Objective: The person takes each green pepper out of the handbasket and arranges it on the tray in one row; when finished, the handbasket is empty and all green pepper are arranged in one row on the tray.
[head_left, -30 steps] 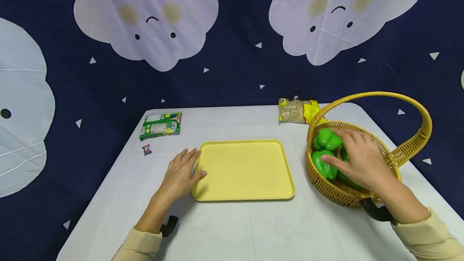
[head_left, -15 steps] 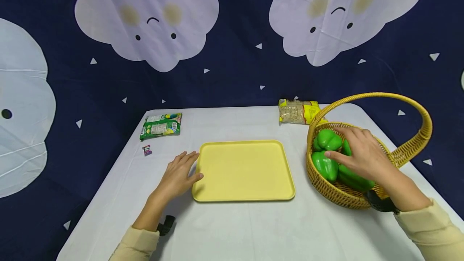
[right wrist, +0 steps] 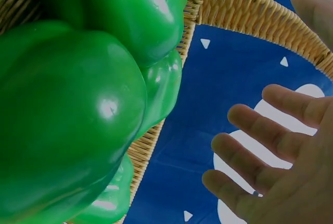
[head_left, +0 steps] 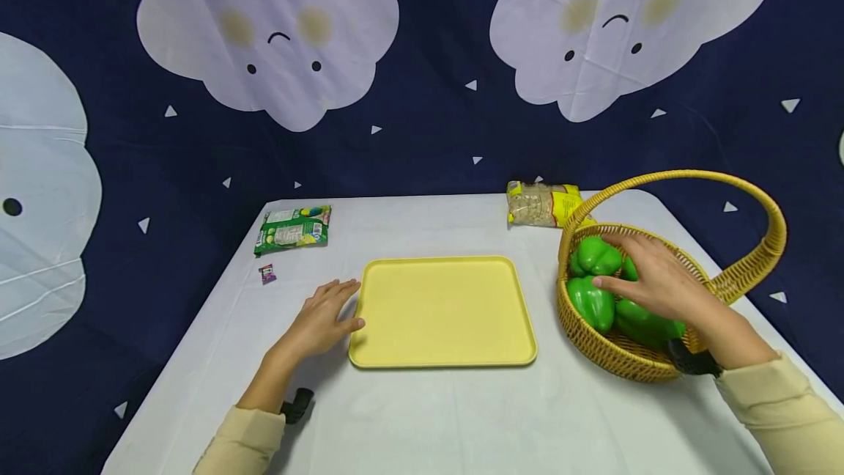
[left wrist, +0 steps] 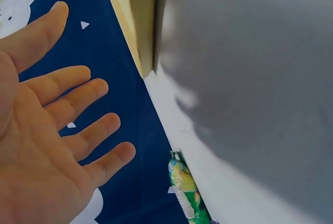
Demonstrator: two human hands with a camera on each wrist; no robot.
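My right hand [head_left: 656, 275] hovers over the wicker basket [head_left: 606, 363], palm down and holding nothing. Below it sit several glossy green bell peppers [head_left: 590, 303], partly covered by the hand in the head view. The right wrist view shows a large pepper [right wrist: 73, 125] close up, with a gap between it and the spread fingers [right wrist: 250, 153]. My left hand [head_left: 323, 319] is held by the left edge of the yellow tray [head_left: 442, 314], its fingers relaxed and nothing in them. In the left wrist view its fingers [left wrist: 99, 135] are apart from the tray's rim [left wrist: 143, 26].
A green snack packet [head_left: 293, 230] lies at the back left, with a small purple wrapped piece [head_left: 267, 273] in front of it. At the back right lies a yellow bag of oat-like flakes [head_left: 541, 204]. The basket's tall handle [head_left: 768, 240] arches up on the right.
The right hand has shifted slightly within the basket's opening, uncovering more of the near pepper. My left hand has drifted a little left, away from the tray. The peppers stay put.
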